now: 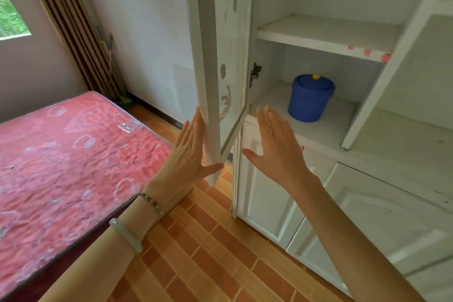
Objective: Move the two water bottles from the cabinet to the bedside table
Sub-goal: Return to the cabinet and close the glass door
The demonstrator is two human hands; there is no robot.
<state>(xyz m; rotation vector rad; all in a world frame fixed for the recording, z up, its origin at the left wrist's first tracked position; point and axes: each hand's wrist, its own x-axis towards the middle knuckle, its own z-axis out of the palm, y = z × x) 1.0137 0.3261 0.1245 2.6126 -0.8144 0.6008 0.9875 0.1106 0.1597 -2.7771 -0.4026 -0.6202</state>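
Observation:
A white cabinet (328, 37) stands on the right with its upper door (220, 56) swung out edge-on toward me. My left hand (188, 154) lies flat against the door's outer face near its lower corner, thumb under the corner. My right hand (277, 147) is open with fingers together, just inside the door in front of the lower shelf, touching nothing. On that shelf sits a blue lidded tub (308, 98) with a yellow knob. No water bottle shows in the open compartments, and no bedside table is in view.
A bed with a red patterned mattress (68, 152) fills the left. Tiled orange floor (208, 247) runs between bed and cabinet. Closed lower cabinet doors (269, 198) are below the shelf. A striped curtain (78, 32) and a window are at the far left.

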